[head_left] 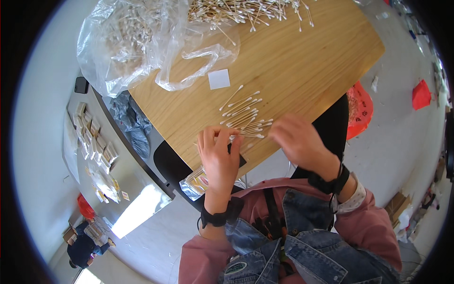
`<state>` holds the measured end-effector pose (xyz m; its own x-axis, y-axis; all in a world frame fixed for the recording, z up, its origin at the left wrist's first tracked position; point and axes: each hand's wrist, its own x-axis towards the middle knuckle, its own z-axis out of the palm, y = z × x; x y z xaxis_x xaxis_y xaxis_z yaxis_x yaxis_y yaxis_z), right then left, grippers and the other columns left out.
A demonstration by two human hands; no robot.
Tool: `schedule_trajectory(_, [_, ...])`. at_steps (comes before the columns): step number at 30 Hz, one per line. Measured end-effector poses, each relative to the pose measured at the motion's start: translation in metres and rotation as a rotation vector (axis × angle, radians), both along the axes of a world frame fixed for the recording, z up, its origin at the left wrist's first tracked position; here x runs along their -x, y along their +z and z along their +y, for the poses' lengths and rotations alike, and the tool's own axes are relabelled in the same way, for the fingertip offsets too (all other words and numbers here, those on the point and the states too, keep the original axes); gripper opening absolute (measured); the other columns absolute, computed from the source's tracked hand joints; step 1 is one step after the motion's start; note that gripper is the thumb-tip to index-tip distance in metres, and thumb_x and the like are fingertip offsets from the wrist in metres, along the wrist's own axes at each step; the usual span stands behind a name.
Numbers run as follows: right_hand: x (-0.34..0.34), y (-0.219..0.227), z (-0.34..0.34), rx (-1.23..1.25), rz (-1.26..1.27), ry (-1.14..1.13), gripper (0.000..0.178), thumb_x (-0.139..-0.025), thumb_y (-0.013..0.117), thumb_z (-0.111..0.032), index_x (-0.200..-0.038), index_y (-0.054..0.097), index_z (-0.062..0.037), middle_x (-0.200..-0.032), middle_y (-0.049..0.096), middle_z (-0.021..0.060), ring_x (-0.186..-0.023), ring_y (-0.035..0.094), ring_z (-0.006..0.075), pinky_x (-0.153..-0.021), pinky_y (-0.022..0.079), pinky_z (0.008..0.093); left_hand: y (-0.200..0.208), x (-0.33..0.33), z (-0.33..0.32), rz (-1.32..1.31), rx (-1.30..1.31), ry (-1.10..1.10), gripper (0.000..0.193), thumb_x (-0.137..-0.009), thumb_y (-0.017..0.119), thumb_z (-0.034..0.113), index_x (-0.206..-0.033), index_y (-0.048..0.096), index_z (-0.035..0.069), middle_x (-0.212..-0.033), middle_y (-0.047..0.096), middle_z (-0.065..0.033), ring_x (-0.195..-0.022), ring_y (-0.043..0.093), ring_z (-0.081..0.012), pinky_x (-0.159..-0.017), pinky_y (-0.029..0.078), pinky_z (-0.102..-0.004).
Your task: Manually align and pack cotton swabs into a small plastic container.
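Swabs (pixel 240 111) are lying in a loose, slanting spread on a wooden table (pixel 307 71), near its closest edge to the person. The left hand (pixel 220 154) is pinching swab ends at the near side of the spread, between thumb and fingertips. The right hand (pixel 301 144) is hovering just beside the tips on the right, too blurred to tell whether it is gripping anything. A white square (pixel 219 79) is resting beyond the spread; farther off, a clear bag (pixel 127 42) is bulging beside a heap (pixel 236 12) of more swabs.
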<state>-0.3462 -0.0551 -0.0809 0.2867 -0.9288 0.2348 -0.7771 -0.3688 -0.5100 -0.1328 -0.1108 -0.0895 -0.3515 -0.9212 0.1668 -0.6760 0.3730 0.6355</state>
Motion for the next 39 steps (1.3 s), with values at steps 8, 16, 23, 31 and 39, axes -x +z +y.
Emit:
schedule_trajectory(8, [-0.020,-0.024,-0.001,0.037,-0.050,-0.093,0.017,-0.073,0.065,-0.009,-0.089,0.062,-0.0043,-0.092,0.059,0.0069,-0.091,0.059,0.0270,-0.078,0.049,0.0377,0.001,0.003,-0.011,-0.038,0.028,-0.116,0.015,-0.075,0.078,0.006,-0.086,0.067,0.007,-0.089,0.056,-0.0079,-0.089,0.054,-0.0295,-0.081,0.042,-0.0408])
schedule_trajectory(16, [-0.016,-0.021,-0.011,0.032,-0.229,-0.213,0.018,-0.074,0.073,-0.003,-0.086,0.061,-0.0065,-0.087,0.060,0.0071,-0.088,0.060,0.0299,-0.078,0.049,0.0396,-0.004,0.000,-0.013,-0.095,0.049,-0.139,0.017,-0.079,0.073,0.004,-0.092,0.063,0.009,-0.093,0.054,-0.0092,-0.092,0.053,-0.0315,-0.082,0.041,-0.0416])
schedule_trajectory(23, [-0.011,-0.018,-0.003,-0.033,-0.297,-0.297,0.022,-0.076,0.074,-0.002,-0.091,0.059,-0.0065,-0.090,0.062,0.0085,-0.087,0.059,0.0328,-0.077,0.048,0.0416,0.004,0.004,0.013,-0.116,0.100,-0.061,0.014,-0.081,0.073,0.005,-0.092,0.063,0.006,-0.091,0.055,-0.0105,-0.090,0.053,-0.0316,-0.081,0.041,-0.0422])
schedule_trajectory(31, [-0.009,-0.017,-0.001,-0.033,-0.322,-0.284,0.023,-0.078,0.070,0.002,-0.097,0.060,-0.0045,-0.091,0.062,0.0106,-0.088,0.059,0.0342,-0.077,0.049,0.0417,-0.009,0.012,0.031,-0.010,0.031,-0.015,0.011,-0.079,0.076,0.008,-0.086,0.067,0.008,-0.083,0.056,-0.0055,-0.081,0.054,-0.0272,-0.074,0.041,-0.0398])
schedule_trajectory(39, [-0.007,-0.017,0.004,-0.035,-0.325,-0.304,0.023,-0.081,0.067,0.004,-0.102,0.062,-0.0039,-0.094,0.063,0.0117,-0.090,0.059,0.0346,-0.078,0.049,0.0418,-0.010,0.011,0.024,0.017,0.114,-0.017,0.012,-0.077,0.078,0.005,-0.084,0.069,0.007,-0.080,0.056,-0.0057,-0.077,0.054,-0.0263,-0.071,0.040,-0.0390])
